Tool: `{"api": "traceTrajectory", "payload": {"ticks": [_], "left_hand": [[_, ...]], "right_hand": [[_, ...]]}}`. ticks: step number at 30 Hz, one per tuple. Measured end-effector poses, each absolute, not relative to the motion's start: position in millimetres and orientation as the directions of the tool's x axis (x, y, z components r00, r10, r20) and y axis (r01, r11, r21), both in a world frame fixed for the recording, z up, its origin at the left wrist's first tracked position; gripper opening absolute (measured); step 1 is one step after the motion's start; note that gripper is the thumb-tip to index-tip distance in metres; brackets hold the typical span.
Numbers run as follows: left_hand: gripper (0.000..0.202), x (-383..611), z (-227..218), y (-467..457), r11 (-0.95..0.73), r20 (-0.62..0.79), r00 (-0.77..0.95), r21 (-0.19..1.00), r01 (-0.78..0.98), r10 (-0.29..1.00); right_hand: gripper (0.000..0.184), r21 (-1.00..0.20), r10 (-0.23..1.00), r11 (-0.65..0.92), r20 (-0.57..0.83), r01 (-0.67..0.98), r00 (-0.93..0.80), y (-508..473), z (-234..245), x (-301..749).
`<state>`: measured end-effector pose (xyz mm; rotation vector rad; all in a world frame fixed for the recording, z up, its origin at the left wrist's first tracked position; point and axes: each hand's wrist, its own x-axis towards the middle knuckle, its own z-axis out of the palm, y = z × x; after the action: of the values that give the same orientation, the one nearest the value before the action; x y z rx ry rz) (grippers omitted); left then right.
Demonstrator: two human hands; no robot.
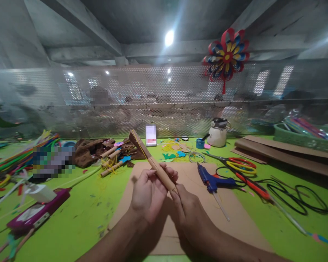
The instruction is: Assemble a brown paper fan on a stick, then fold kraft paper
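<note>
Both hands hold a rolled brown paper tube (161,174), tilted up to the left over a brown cardboard sheet (224,233). From its far end sticks a flat bundle of brown paper strips (139,142) with a thin yellow strand along it. My left hand (150,194) supports the tube from the left, its fingers curled around behind it. At the lower end my right hand (187,205) grips the tube between thumb and fingers. A blue glue gun (213,180) with a glue stick in it lies on the sheet, right of my hands.
Scissors (240,165), a red-handled tool (253,185) and a black cable (292,193) lie right. A purple power strip (41,211) sits left, below coloured pipe cleaners (13,156). Small paper tubes (110,163), a blue jar (200,143) and a white pot (218,134) stand farther back.
</note>
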<state>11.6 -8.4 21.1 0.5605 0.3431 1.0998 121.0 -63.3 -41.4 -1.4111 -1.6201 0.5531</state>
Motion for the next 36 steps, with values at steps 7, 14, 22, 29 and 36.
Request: {"api": "traceTrajectory", "payload": {"ticks": [7, 14, 22, 29, 36], "left_hand": [[0.018, 13.8, 20.9, -13.1, 0.198, 0.098, 0.377, 0.716, -0.67, 0.921], [0.024, 13.2, 17.2, -13.8, 0.128, 0.13, 0.385, 0.807, -0.576, 0.914], [0.022, 11.2, 21.3, -15.3, 0.165, 0.126, 0.435, 0.804, -0.571, 0.892], [0.022, 8.6, 19.2, -9.0, 0.197, 0.143, 0.514, 0.811, -0.551, 0.846], [0.02, 11.9, 13.3, -4.3, 0.157, 0.166, 0.524, 0.841, -0.517, 0.835]], "right_hand": [[0.029, -0.827, 0.936, 0.302, 0.351, 0.475, 0.015, -64.8, -38.4, 121.8], [0.031, -0.906, 0.936, 0.337, 0.351, 0.256, 0.006, -60.1, -37.0, 119.6], [0.038, -0.974, 0.994, 0.003, 0.029, -0.228, -0.109, -66.0, -28.1, 113.9], [0.034, -0.965, 0.984, -0.012, 0.036, -0.262, -0.177, -67.9, -19.8, 118.9], [0.028, -0.925, 0.937, 0.334, 0.346, 0.183, 0.038, -59.8, -34.8, 123.9]]}}
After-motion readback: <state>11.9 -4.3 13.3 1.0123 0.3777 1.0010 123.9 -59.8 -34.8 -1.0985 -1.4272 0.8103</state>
